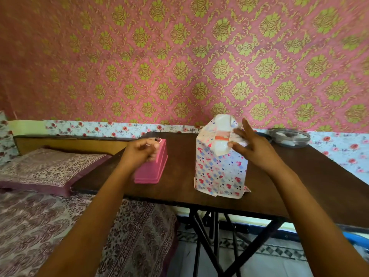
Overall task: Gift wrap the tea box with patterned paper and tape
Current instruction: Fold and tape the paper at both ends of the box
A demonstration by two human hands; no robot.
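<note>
Pink-and-blue heart-printed glossy paper already covers the tall rectangular tea box, which stands upright on end near the middle of the dark brown wooden counter. Its upper end is only partly closed: a white-backed pointed flap is folded down over the near face, with an orange strip showing behind it.

The right hand, at 3 o'clock of the box, has a slack, spread grip, and straight fingertips press the flap's edge. The left hand, at 9 o'clock, curls its grip around the top of a pink plastic block-shaped tape dispenser; whether it pinches tape I cannot tell.

The step appears to be fetching tape for that flap. Done well, the fingertips should keep the crease flat and taut, since slick paper springs back. The tape should bridge the flap's tip and the wrapped face, rubbed down smoothly. The box is tall and narrow, so press gently or it tips.
</note>
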